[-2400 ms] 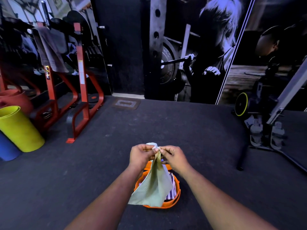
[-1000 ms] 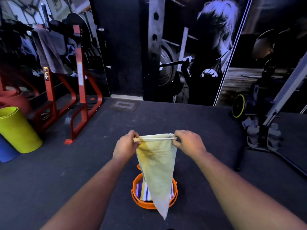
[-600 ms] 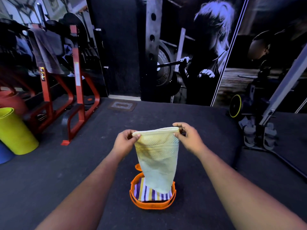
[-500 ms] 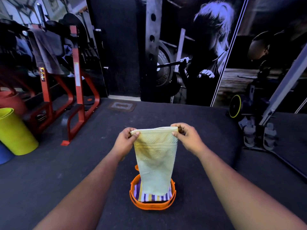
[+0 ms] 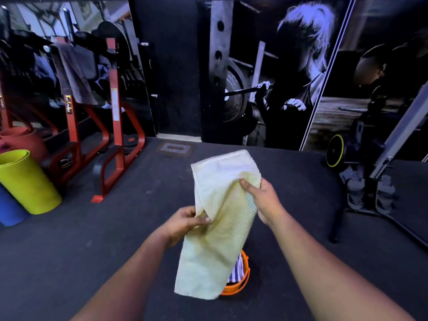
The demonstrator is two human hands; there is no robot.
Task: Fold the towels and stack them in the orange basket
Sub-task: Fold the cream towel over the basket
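**Pale towel mid-fold above the basket**

The pale yellow-green towel point(image 5: 222, 230) was soft terry w/ a ribbed weave, a flat woven band near its top end, and yellowish staining in the middle. It hung as a long strip, top part flopped over toward the left side, bottom hem loose in front of the orange basket point(image 5: 240, 281). Basket was round, smooth plastic, standing on the dark speckled rubber floor point(image 5: 92, 239); a purple-and-white striped towel point(image 5: 236, 272) lay inside it.

Left hand point(image 5: 183, 225) pinched the towel's left edge, thumb on top, fingers curled under. Right hand point(image 5: 261, 200) gripped the right edge higher up, thumb pressed into the cloth.

Vs. 0.5 s ago: towel was then stretched flat btwn both hands at equal height by its top corners. Since then the left hand dropped lower, the right hand shifted onto the side edge, and the top end folded over. More of the basket got hidden behind the cloth.
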